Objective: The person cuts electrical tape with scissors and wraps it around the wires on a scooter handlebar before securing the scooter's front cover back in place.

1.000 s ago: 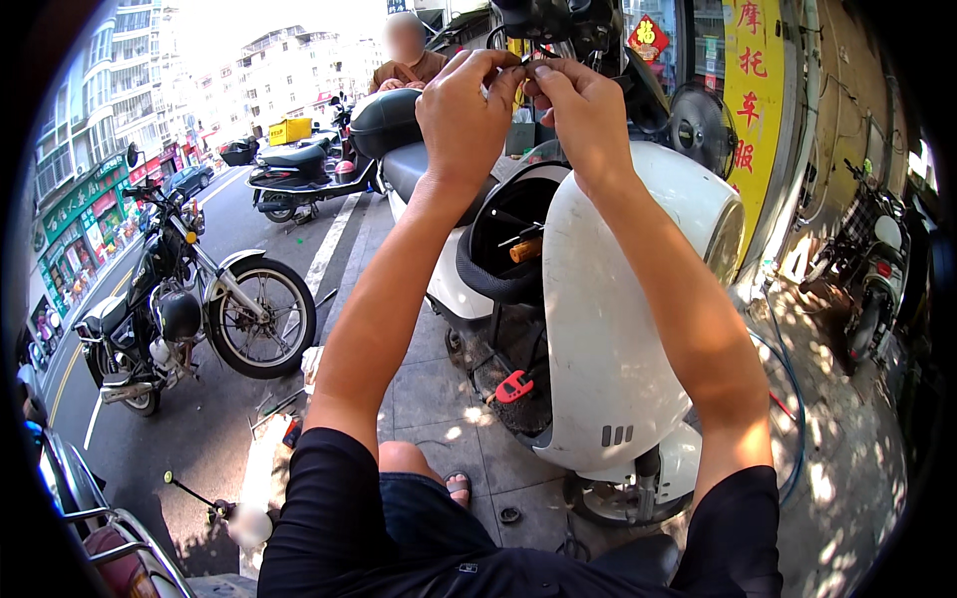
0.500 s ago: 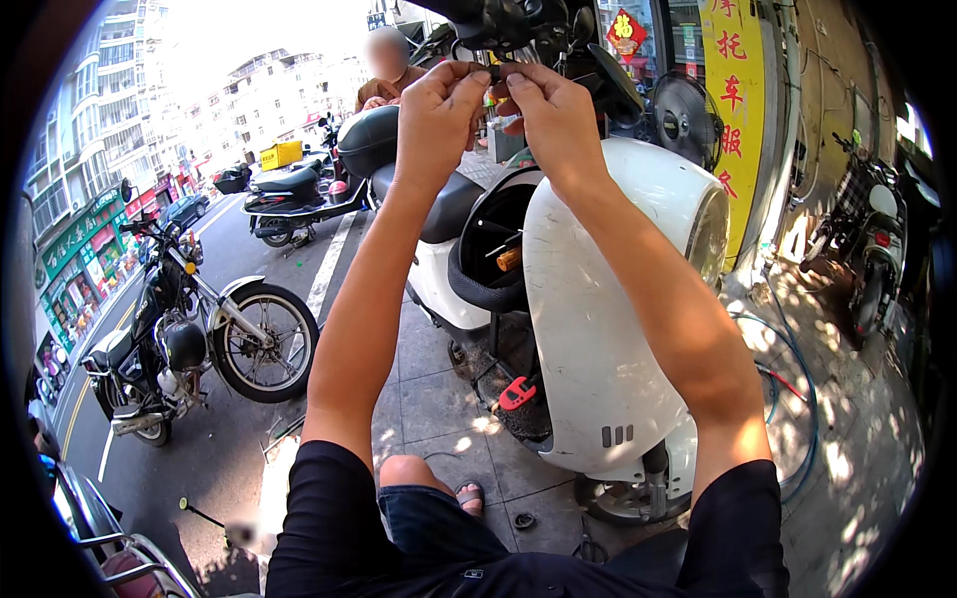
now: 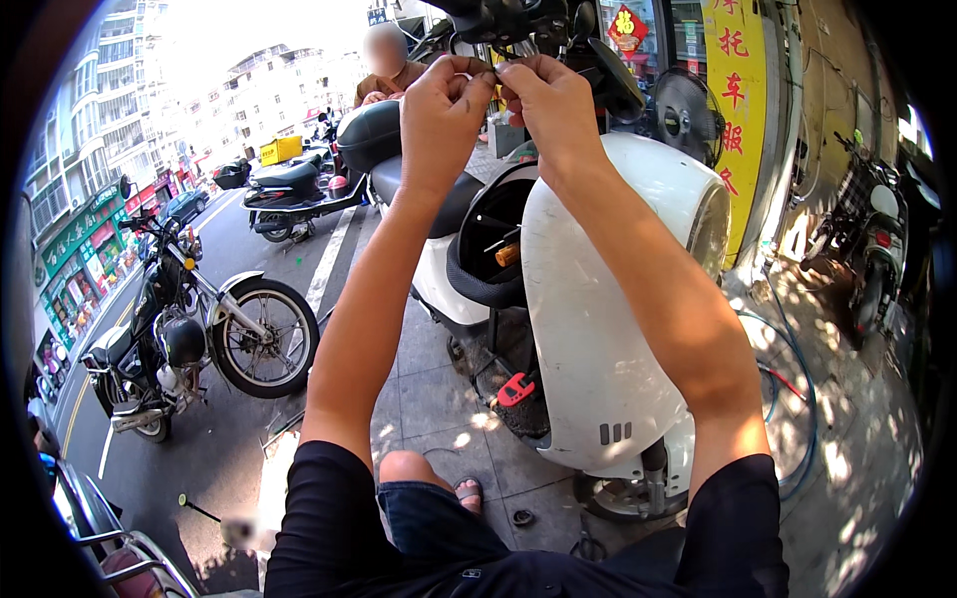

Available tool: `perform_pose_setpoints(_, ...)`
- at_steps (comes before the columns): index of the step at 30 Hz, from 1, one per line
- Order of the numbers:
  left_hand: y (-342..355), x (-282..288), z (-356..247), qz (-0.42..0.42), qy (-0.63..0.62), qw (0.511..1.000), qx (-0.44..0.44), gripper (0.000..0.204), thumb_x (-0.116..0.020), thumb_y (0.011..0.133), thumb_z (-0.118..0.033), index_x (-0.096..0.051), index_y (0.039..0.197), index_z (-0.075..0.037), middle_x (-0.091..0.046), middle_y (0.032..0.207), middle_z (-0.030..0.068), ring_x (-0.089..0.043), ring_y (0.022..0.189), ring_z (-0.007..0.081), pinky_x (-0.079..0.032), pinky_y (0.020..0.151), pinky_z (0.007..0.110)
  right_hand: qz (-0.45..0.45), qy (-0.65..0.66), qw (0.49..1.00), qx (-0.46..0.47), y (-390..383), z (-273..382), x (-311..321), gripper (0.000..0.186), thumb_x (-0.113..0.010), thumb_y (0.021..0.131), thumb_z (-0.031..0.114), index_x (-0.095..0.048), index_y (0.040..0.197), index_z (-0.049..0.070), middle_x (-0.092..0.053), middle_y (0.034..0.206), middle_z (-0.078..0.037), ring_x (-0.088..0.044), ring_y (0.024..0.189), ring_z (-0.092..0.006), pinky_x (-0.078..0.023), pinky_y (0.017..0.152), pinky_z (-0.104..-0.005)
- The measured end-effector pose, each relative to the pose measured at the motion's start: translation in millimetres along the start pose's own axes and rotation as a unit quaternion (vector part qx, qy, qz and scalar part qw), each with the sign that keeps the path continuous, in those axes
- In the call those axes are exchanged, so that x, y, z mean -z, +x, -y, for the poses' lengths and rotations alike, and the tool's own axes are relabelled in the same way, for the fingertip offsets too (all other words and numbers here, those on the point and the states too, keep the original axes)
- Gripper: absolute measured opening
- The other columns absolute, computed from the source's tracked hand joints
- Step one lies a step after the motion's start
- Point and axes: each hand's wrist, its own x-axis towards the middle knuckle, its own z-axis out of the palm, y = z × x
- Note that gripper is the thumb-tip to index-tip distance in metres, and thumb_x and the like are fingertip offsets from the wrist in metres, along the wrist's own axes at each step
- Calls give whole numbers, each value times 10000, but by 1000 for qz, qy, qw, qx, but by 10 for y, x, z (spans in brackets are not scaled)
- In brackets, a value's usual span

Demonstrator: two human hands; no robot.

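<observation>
My left hand [image 3: 439,125] and my right hand [image 3: 548,115] are raised together in front of the white scooter's dark handlebar [image 3: 513,22]. Both are closed, thumb against finger, and their tips meet. Between them sits a small dark piece [image 3: 495,70], mostly covered by my fingers; its kind I cannot make out. Below my right forearm stands the scooter's scratched white body panel [image 3: 588,319]. Beside it, a black open compartment [image 3: 477,269] holds an orange-handled tool [image 3: 507,255]. A red and black tool [image 3: 515,389] lies on the footboard area.
At left stands a black motorcycle [image 3: 179,339], with another scooter [image 3: 299,194] behind it. A person [image 3: 384,80] is beyond my left hand. A black fan [image 3: 688,118] stands by the yellow sign [image 3: 733,120]. Blue hose [image 3: 805,399] lies on the right pavement.
My fingertips have drawn closer together, and the small dark piece shows less between them. My right hand has shifted slightly left.
</observation>
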Motion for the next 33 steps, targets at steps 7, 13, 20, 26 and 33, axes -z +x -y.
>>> perform_pose_setpoints(7, -88, -33, 17, -16, 93, 990, -104, 228, -641, 815, -84, -611, 1031, -19, -621, 646, 31, -587, 502, 127, -435, 476, 275, -2, 79, 990, -114, -91, 134, -6, 175, -639, 843, 212, -605, 820, 41, -537, 723, -1, -485, 646, -93, -404, 580, -261)
perform_pose_setpoints(13, -54, -28, 33, -54, 215, 959, -177, 257, -687, 827, -89, -622, 1068, -30, -616, 618, 14, -570, 413, 86, -397, 424, 230, 48, 50, 989, -128, -63, 178, 39, 191, -644, 890, 273, -648, 871, 84, -474, 684, 57, -416, 606, -57, -347, 540, -233)
perform_pose_setpoints(20, 6, 23, 27, -52, 79, 993, -64, 179, -667, 832, -185, -679, 940, -43, -663, 687, 88, -621, 584, 188, -481, 569, 316, 69, 49, 992, -91, -53, 159, 88, 243, -665, 876, 279, -681, 908, 39, -538, 701, 30, -463, 604, -61, -389, 530, -234)
perform_pose_setpoints(26, 10, 55, -91, -4, -50, 995, 81, 221, -607, 853, -178, -672, 925, 20, -647, 661, 57, -573, 528, 103, -457, 495, 269, 59, -100, 993, -15, 18, 117, 73, 245, -683, 867, 265, -681, 863, 20, -591, 699, 2, -512, 607, -62, -410, 530, -224)
perform_pose_setpoints(33, -18, -41, -68, -76, 54, 996, -15, 235, -636, 823, -171, -638, 967, 15, -608, 618, 36, -547, 518, 88, -451, 483, 281, 46, -171, 984, 13, 114, 109, 71, 282, -677, 803, 244, -706, 835, -34, -673, 692, -73, -602, 584, -111, -487, 557, -271)
